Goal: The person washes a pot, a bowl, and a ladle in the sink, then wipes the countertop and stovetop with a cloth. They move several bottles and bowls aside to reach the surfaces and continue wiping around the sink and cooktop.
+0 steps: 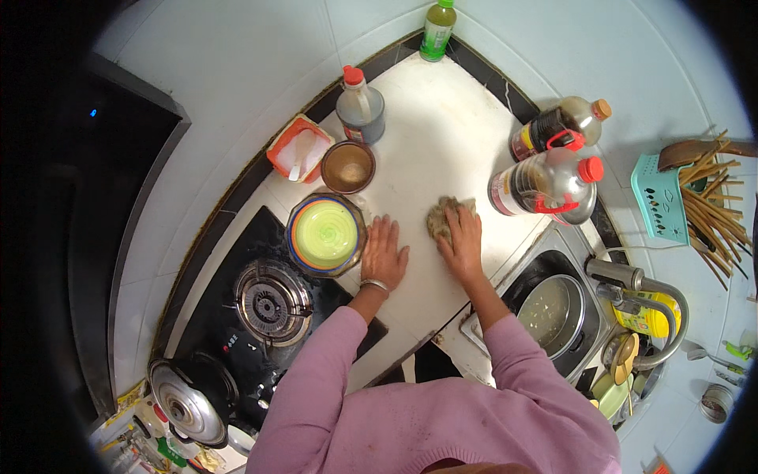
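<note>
My right hand [465, 242] presses a crumpled, brownish cleaning cloth [441, 222] onto the white countertop [432, 154]. Flat on the same counter lies my left hand [384, 252], fingers pointing away from me, a bracelet on its wrist and nothing in its grasp. Just left of those fingers sits a green bowl [327, 233] with an orange and blue rim, stacked on another dish. A small brown bowl [348, 167] stands behind it. Beside that is an orange container [300, 148] of white granules with a spoon in it.
A gas hob [266, 305] with a lidded pot [188, 403] is at left. Right are large sauce bottles [527, 183], a sink with a water-filled pot [548, 314], a faucet [616, 272] and a chopstick holder [660, 201]. Farther back stand a red-capped jug [361, 112] and a green bottle [437, 35].
</note>
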Demonstrator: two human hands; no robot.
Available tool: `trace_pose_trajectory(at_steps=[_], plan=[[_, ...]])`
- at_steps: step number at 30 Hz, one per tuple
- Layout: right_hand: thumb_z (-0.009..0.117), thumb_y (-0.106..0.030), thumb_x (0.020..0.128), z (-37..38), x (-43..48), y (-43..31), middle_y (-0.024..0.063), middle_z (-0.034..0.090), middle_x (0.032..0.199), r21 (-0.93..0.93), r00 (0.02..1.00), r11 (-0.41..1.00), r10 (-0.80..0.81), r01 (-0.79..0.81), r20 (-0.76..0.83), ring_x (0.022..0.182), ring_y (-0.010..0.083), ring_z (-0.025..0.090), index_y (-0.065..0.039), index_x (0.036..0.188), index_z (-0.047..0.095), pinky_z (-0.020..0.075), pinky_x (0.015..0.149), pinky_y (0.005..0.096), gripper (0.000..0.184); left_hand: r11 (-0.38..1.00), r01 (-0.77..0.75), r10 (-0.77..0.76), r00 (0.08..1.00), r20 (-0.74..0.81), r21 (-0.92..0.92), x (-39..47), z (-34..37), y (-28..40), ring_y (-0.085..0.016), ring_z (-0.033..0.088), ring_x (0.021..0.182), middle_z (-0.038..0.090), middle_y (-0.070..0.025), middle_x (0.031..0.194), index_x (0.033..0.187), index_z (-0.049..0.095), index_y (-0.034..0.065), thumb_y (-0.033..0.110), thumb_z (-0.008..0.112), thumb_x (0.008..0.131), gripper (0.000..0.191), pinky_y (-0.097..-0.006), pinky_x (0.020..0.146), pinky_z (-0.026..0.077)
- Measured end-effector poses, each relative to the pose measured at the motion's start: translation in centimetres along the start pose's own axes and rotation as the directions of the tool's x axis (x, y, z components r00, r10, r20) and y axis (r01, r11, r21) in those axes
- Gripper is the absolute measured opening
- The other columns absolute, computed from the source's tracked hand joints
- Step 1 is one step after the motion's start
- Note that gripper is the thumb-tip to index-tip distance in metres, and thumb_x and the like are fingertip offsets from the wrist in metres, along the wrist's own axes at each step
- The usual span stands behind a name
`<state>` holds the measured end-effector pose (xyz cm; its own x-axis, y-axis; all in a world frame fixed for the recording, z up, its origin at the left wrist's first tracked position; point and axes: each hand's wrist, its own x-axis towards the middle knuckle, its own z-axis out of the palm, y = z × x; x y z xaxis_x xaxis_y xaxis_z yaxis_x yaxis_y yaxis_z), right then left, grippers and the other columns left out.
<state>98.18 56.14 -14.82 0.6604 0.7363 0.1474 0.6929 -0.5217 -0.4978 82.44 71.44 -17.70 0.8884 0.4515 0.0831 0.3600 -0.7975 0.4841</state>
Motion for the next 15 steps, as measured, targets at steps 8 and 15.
trace_pose_trajectory(at_steps=[8, 15], plan=[[0.064, -0.029, 0.088, 6.2, 23.4, 6.0, 0.0219, 0.053, 0.136, -0.105, 0.876, 0.975, 0.127, -0.197, -0.466, 0.130, 0.0400, 0.046, -0.011, 0.145, 0.049, 0.0299, 0.110, 0.0583, 0.061, 0.999, 0.026, -0.024, 0.999, 0.045, -0.041, 0.2, -0.3, 0.1, -0.041, 0.024, 0.150, 0.031, -0.0224, 0.160, 0.148, 0.040, -0.0012, 0.030, 0.060, 0.094, 0.066, -0.0540, 0.123, 0.016], [0.067, -0.032, 0.084, 8.2, 38.7, 7.8, 0.0136, 0.067, 0.115, -0.136, 0.938, 0.990, -0.072, 0.027, -0.340, 0.111, 0.0315, 0.060, -0.012, 0.116, 0.067, 0.0436, 0.095, 0.0500, 0.038, 0.999, 0.011, -0.010, 0.999, 0.043, -0.035, 0.3, -0.4, 0.1, -0.042, 0.024, 0.149, 0.033, -0.0225, 0.158, 0.146, 0.043, -0.0011, 0.029, 0.061, 0.093, 0.064, -0.0559, 0.122, 0.018]])
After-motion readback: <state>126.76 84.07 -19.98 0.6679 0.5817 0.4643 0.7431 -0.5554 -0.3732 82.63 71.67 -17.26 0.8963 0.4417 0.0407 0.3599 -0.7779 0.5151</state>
